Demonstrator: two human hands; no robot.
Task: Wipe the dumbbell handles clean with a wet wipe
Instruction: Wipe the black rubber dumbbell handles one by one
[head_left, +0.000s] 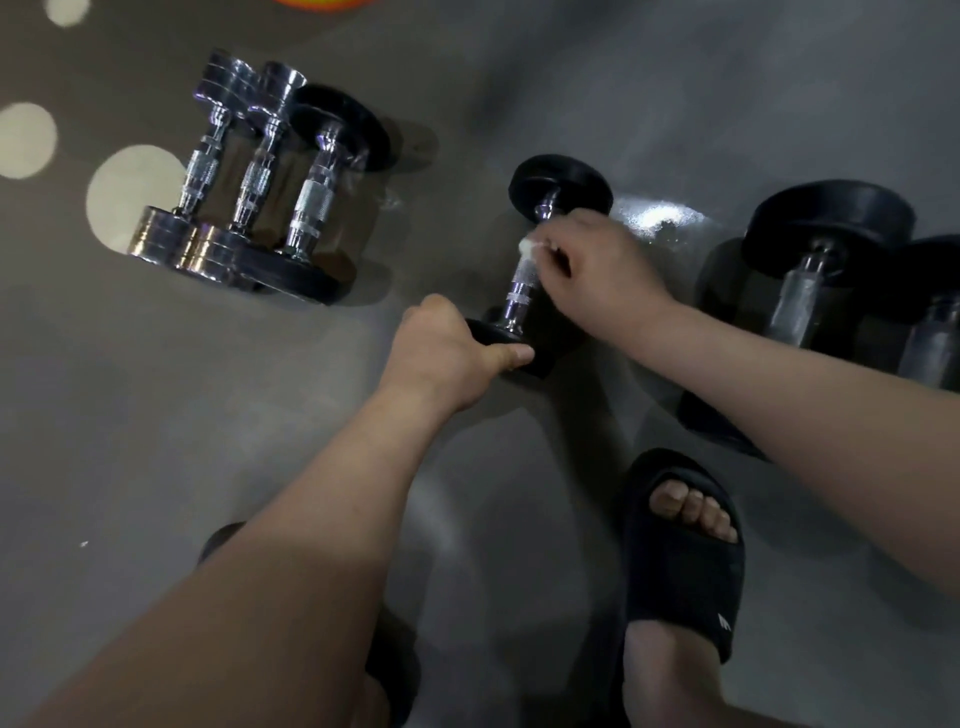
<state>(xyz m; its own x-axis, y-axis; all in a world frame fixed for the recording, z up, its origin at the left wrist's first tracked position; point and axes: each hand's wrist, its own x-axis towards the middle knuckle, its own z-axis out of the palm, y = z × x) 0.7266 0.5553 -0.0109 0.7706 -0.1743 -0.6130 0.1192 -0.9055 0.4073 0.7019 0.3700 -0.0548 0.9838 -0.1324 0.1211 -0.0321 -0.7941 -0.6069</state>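
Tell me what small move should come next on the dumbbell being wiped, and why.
Probably slide the wipe down the handle toward the near weight. The right hand pinches the wipe at the handle's far end, the stretch below it lies uncovered, and the left hand grips the near weight, which should steady the dumbbell for that stroke.

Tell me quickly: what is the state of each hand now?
Left hand: closed, gripping the near end of the black dumbbell.
Right hand: closed, holding the wet wipe against that dumbbell.
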